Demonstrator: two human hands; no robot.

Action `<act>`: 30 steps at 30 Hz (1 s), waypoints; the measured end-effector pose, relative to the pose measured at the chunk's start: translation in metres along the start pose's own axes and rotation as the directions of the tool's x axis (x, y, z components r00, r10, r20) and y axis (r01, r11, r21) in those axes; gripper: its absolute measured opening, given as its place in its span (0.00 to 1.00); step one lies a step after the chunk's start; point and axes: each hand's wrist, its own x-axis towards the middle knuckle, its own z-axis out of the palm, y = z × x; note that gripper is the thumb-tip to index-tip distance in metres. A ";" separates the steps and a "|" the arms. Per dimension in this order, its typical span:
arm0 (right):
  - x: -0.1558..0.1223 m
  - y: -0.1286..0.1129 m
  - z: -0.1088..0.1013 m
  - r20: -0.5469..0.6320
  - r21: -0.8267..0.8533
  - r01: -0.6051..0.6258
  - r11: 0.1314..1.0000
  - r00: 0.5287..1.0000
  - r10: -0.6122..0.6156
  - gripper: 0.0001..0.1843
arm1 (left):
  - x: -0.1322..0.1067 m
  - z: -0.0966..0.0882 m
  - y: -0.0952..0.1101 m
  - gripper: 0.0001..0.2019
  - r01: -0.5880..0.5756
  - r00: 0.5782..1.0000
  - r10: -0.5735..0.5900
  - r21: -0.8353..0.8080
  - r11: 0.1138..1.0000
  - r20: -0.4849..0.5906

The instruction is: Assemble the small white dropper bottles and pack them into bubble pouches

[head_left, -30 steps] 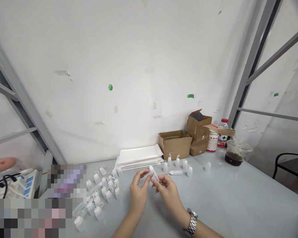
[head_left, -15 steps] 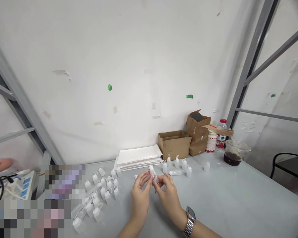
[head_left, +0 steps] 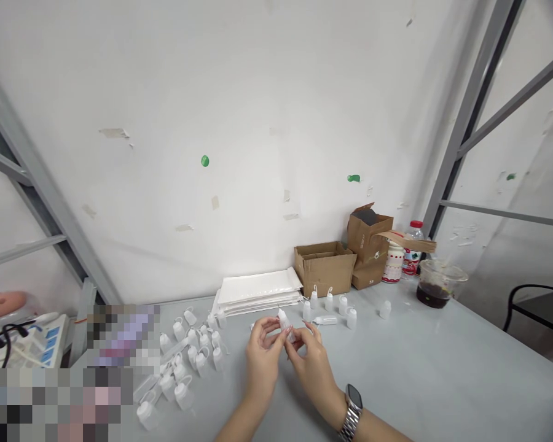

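Both my hands meet over the grey table (head_left: 419,374) and hold one small white plastic bottle (head_left: 284,322), tilted, its nozzle end up. My left hand (head_left: 262,356) pinches it from the left with curled fingers. My right hand (head_left: 311,362), with a metal watch at the wrist, grips it from the right. To the left lies a cluster of several small white bottles (head_left: 184,362) with tethered caps. Behind my hands stand a few more white bottles (head_left: 329,304) in a loose row, one lying on its side.
A stack of white padded envelopes (head_left: 258,291) lies against the wall. Right of it stand an open cardboard box (head_left: 325,267), a smaller brown box (head_left: 368,245), a water bottle (head_left: 412,252) and a clear cup of dark liquid (head_left: 440,283). A black chair (head_left: 534,310) is at right.
My hands have drawn slightly closer together and lower around the bottle; the view shifted a little. Nothing else on the table moved.
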 end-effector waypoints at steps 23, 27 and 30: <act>-0.001 -0.001 0.004 0.039 0.037 -0.141 0.989 0.989 0.140 0.09 | -0.008 0.012 -0.014 0.14 -0.011 0.989 0.012 0.007 1.000 -0.146; -0.002 0.000 0.005 0.086 0.066 -0.114 0.991 0.990 0.108 0.06 | -0.010 0.012 -0.013 0.10 -0.085 0.988 0.096 0.089 0.992 -0.124; -0.002 0.000 0.005 0.104 0.078 -0.108 0.991 0.990 0.100 0.06 | -0.009 0.013 -0.013 0.09 -0.125 0.985 0.136 0.101 0.987 -0.110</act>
